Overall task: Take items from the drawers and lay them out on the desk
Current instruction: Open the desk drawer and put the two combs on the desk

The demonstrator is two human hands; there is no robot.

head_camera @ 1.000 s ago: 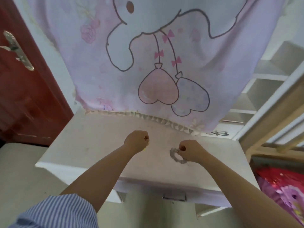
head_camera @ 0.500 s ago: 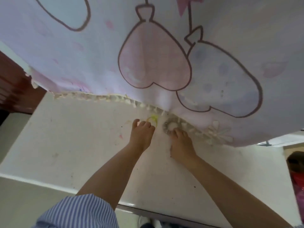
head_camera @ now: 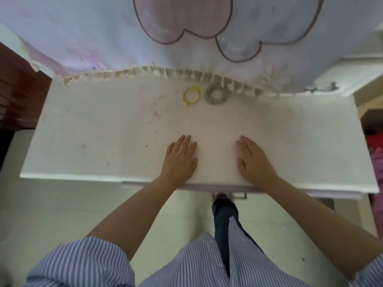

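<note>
A thin yellow hair tie [head_camera: 192,95] and a thicker grey scrunchie [head_camera: 215,95] lie side by side near the back of the white desk [head_camera: 99,131], just in front of the curtain hem. My left hand [head_camera: 179,159] and my right hand [head_camera: 253,160] rest flat on the desk near its front edge, palms down, fingers spread a little, holding nothing. Both hands are well short of the two hair ties. Under the desk's front edge a drawer [head_camera: 238,188] with a metal handle [head_camera: 239,196] shows, its inside hidden.
A pale curtain [head_camera: 186,27] with heart outlines hangs over the back of the desk, its frilled hem touching the top. A dark red door [head_camera: 18,96] stands at the left. White shelving [head_camera: 352,77] is at the right. Floor lies below the desk.
Both hands let go of the yellow hair tie and grey scrunchie at the back of the desk and drew back to its front edge, now lying flat and empty.
</note>
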